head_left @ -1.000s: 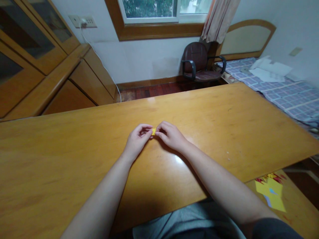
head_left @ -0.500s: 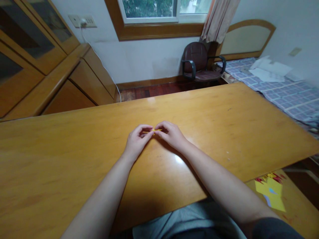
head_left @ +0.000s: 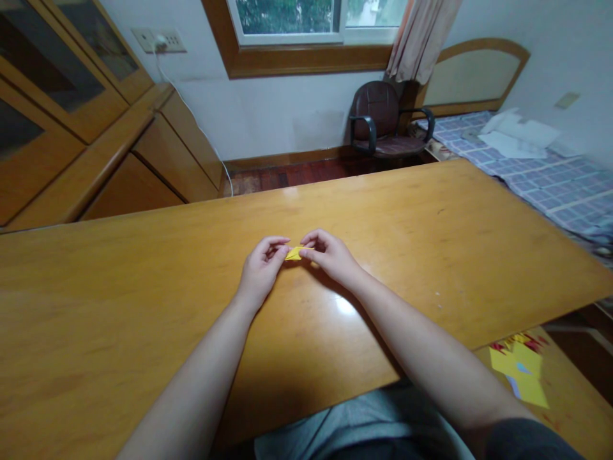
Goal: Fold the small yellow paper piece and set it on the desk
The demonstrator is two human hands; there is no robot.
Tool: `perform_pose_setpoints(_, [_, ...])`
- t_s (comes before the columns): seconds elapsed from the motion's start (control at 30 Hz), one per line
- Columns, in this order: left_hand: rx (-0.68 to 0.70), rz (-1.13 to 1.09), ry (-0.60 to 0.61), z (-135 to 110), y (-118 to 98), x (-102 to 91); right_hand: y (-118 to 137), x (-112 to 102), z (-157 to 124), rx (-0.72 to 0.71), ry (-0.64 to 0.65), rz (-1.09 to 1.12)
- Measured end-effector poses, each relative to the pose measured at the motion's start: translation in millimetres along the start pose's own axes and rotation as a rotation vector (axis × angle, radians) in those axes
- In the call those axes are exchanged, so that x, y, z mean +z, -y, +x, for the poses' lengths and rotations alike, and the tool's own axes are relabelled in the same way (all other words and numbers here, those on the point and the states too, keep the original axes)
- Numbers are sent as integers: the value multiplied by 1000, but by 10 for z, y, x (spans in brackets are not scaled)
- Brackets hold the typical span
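Note:
A small folded piece of yellow paper (head_left: pixel 294 253) is held just above the middle of a long wooden table (head_left: pixel 143 287). My left hand (head_left: pixel 261 268) pinches its left end with curled fingers. My right hand (head_left: pixel 330 257) pinches its right end between thumb and forefinger. The two hands nearly touch, and most of the paper is hidden between the fingertips.
Yellow and coloured paper sheets (head_left: pixel 522 374) lie on a lower surface at the bottom right. Beyond the table stand a dark office chair (head_left: pixel 380 121), a bed with a checked cover (head_left: pixel 546 172) and wooden cabinets (head_left: pixel 71 115) at the left.
The yellow paper has turned from edge-on to showing a flat pointed face. Both hands stay in place, fingers shifting slightly.

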State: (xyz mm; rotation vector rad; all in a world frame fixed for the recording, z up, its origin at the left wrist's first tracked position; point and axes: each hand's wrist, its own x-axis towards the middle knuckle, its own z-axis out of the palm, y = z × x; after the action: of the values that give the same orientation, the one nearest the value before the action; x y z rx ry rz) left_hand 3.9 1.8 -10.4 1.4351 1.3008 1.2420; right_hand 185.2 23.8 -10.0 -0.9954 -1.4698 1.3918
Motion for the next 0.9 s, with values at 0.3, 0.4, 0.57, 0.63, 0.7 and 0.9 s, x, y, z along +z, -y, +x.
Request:
perform_pose_setpoints(0.3, [-83, -123, 90, -14, -18, 25, -31, -3, 17, 26, -7, 150])
perform_pose_setpoints(0.4, [-78, -133, 73, -19, -15, 23, -13, 1, 1, 27, 26, 106])
perform_pose_setpoints(0.57, [-88, -106, 70, -17, -26, 19, 17, -13, -20, 25, 55, 0])
perform_pose_setpoints(0.63, [-83, -101, 81, -14, -23, 17, 23, -19, -25, 25, 57, -18])
perform_pose_setpoints(0.7, [-71, -90, 85, -13, -22, 13, 30, -19, -32, 25, 59, -26])
perform_pose_setpoints(0.9, [-90, -72, 64, -19, -51, 13, 65, -5, -50, -2, 88, -59])
